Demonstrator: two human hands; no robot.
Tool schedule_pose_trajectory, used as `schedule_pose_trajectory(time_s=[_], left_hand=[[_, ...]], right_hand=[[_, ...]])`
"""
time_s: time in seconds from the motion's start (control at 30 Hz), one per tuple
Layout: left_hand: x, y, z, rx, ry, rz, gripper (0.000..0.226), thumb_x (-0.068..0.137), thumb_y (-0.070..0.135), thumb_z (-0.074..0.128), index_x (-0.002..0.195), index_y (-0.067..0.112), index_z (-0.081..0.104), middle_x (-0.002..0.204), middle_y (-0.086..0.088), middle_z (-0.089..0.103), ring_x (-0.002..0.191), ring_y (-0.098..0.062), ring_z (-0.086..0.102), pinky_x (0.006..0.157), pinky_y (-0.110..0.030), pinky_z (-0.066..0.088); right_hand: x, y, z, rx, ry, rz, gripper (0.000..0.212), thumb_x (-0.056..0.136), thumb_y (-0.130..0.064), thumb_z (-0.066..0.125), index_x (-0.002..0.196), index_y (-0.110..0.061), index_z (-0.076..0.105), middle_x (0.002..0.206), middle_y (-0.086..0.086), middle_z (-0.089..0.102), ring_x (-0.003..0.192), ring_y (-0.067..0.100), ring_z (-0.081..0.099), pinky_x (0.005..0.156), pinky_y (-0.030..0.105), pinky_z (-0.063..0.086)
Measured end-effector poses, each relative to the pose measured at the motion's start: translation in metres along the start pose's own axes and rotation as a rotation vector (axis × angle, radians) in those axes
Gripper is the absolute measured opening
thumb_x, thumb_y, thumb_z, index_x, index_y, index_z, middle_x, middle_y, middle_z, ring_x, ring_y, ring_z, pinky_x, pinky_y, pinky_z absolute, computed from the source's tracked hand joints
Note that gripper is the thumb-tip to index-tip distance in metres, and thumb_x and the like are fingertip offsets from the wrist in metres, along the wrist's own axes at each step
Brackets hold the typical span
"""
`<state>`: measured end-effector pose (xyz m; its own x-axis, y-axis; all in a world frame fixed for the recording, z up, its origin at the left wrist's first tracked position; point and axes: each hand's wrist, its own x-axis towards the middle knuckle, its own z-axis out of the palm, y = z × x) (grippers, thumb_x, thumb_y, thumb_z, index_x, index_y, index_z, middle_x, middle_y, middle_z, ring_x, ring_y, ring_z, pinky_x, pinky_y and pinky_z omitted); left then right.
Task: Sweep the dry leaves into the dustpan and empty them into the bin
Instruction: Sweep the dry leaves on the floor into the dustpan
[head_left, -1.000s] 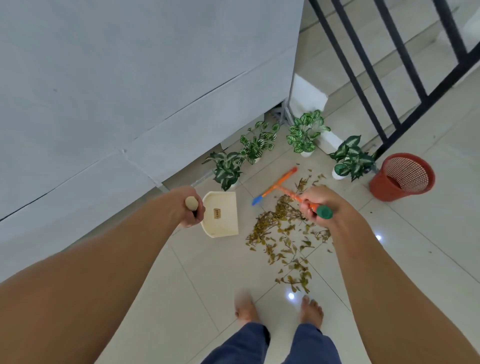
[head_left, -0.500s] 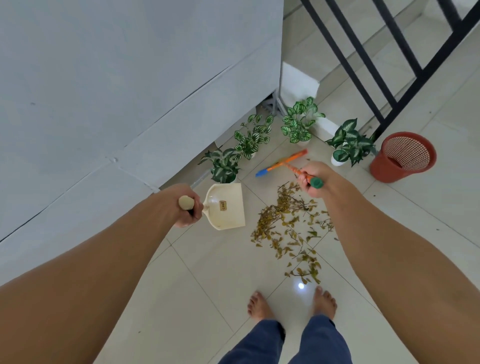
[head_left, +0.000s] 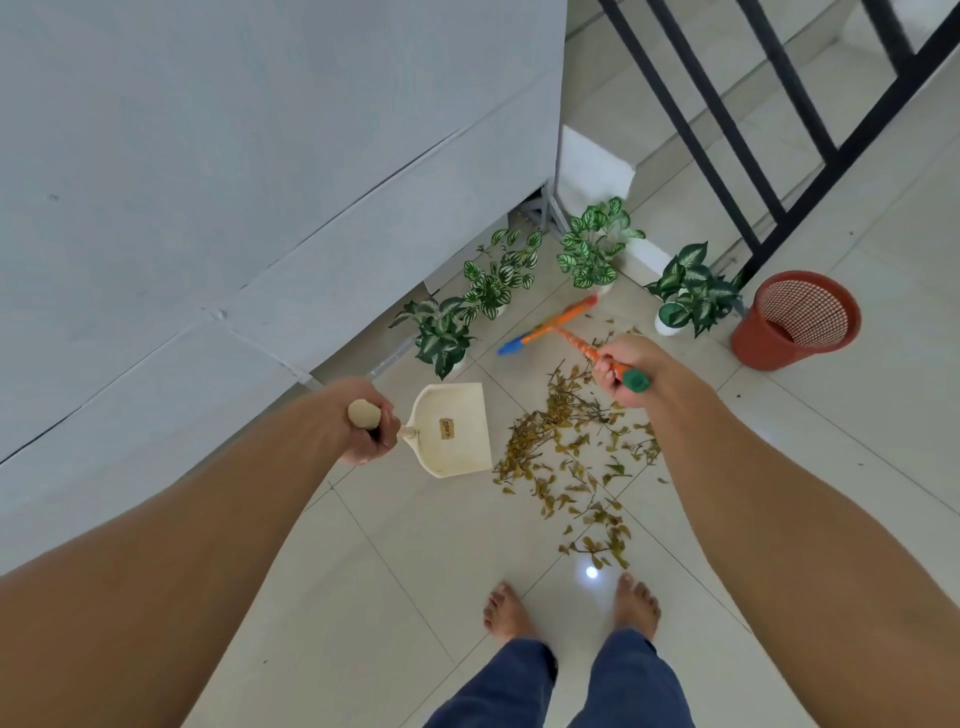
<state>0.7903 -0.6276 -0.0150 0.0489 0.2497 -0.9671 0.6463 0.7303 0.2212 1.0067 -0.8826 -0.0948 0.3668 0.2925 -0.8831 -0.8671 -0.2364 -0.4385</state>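
Note:
Dry brown leaves (head_left: 569, 452) lie scattered on the white tiled floor in front of my bare feet. My left hand (head_left: 366, 423) grips the wooden handle of a cream dustpan (head_left: 457, 431), held just left of the leaf pile with its mouth toward me. My right hand (head_left: 626, 371) is closed on the orange handle of a broom (head_left: 550, 325), whose orange and blue head sits beyond the far edge of the leaves. A red mesh bin (head_left: 797, 319) stands on the floor at the right.
Several potted green plants (head_left: 589, 249) line the floor behind the leaves, beside a grey wall (head_left: 260, 182) on the left. A black stair railing (head_left: 779, 156) rises at the upper right, just behind the bin. My feet (head_left: 571, 608) stand near the leaves.
The broom head has swung away from me to the far side of the pile. The dustpan stays left of the leaves. The view has shifted, so my feet appear lower.

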Motion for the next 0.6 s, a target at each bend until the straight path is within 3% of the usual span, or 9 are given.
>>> schedule_pose_trajectory(time_s=[0.07, 0.13, 0.3, 0.5, 0.6], left_hand=[[0.002, -0.001, -0.001, -0.005, 0.013, 0.001, 0.013, 0.095, 0.000, 0.045, 0.106, 0.008, 0.048, 0.068, -0.005, 0.044, 0.029, -0.011, 0.040, 0.030, -0.014, 0.039], [0.003, -0.002, 0.000, -0.010, 0.022, 0.001, 0.012, 0.095, 0.001, 0.046, 0.104, 0.008, 0.048, 0.068, -0.005, 0.045, 0.029, -0.012, 0.040, 0.030, -0.015, 0.038], [0.004, 0.001, -0.002, -0.011, 0.028, -0.002, 0.007, 0.094, 0.002, 0.048, 0.097, 0.008, 0.051, 0.067, -0.005, 0.047, 0.028, -0.013, 0.042, 0.031, -0.015, 0.040], [-0.004, 0.002, -0.005, 0.012, 0.013, -0.009, 0.009, 0.095, 0.001, 0.046, 0.093, 0.010, 0.048, 0.067, -0.004, 0.044, 0.028, -0.012, 0.041, 0.030, -0.015, 0.039], [-0.009, -0.001, -0.002, -0.005, 0.053, -0.004, 0.009, 0.096, 0.001, 0.045, 0.093, 0.009, 0.048, 0.066, -0.005, 0.043, 0.028, -0.011, 0.041, 0.030, -0.014, 0.040]], right_hand=[[0.001, -0.002, 0.000, 0.006, 0.010, 0.046, 0.023, 0.101, -0.011, 0.034, 0.097, -0.010, 0.056, 0.057, 0.001, 0.051, 0.029, 0.007, 0.042, 0.026, 0.016, 0.035], [-0.010, 0.002, 0.001, 0.004, 0.031, 0.049, 0.025, 0.100, -0.012, 0.036, 0.109, -0.008, 0.059, 0.068, 0.001, 0.055, 0.031, 0.007, 0.043, 0.026, 0.017, 0.035], [-0.060, 0.024, -0.002, 0.044, 0.008, -0.024, 0.021, 0.102, -0.009, 0.040, 0.090, -0.010, 0.058, 0.058, -0.003, 0.052, 0.038, 0.004, 0.039, 0.027, 0.012, 0.034], [-0.043, 0.009, -0.012, 0.106, 0.004, -0.059, 0.026, 0.103, -0.010, 0.034, 0.093, -0.015, 0.058, 0.065, -0.001, 0.041, 0.033, 0.003, 0.040, 0.029, 0.012, 0.036], [-0.029, 0.014, -0.020, 0.135, 0.028, -0.041, 0.032, 0.102, -0.006, 0.030, 0.104, -0.016, 0.060, 0.069, 0.001, 0.042, 0.034, 0.004, 0.040, 0.029, 0.013, 0.036]])
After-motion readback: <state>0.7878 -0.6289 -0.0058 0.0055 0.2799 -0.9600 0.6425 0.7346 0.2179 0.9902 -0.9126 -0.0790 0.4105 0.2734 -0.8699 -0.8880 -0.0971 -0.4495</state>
